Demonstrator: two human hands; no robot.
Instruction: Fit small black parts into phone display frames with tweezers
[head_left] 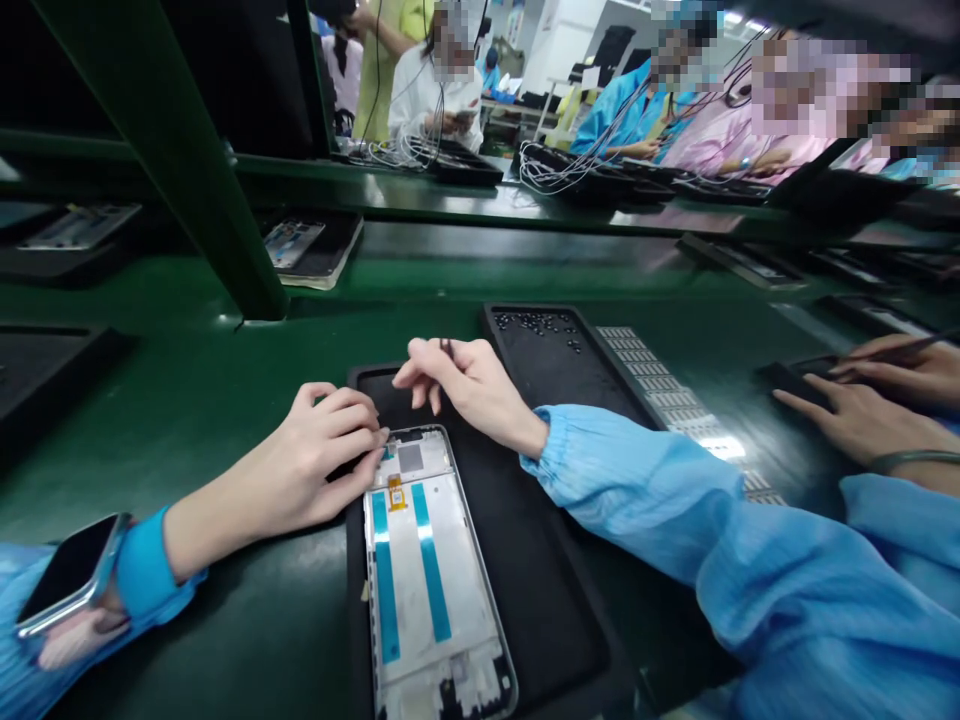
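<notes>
A phone frame (pixel 409 580) lies lengthwise in a black foam tray (pixel 551 600), its pale metal inner side facing up. Two blue-green strips run along it, with a small orange flex cable (pixel 396 494) near its upper end. My left hand (pixel 330 460) has its curled fingers and thumb closed at the frame's upper left corner. Over the tray's far end, just beyond the frame, hovers my right hand (pixel 469 385), fingers bent inward. A small dark bit shows at its thumb and index finger; what it is I cannot make out.
Behind my right hand a black tray (pixel 540 350) holds many small dark parts. Beside it lies a sheet of pale labels (pixel 652 375). A green post (pixel 195 170) rises at left. At right are a co-worker's hands (pixel 892 400). Another phone tray (pixel 315 250) sits farther back.
</notes>
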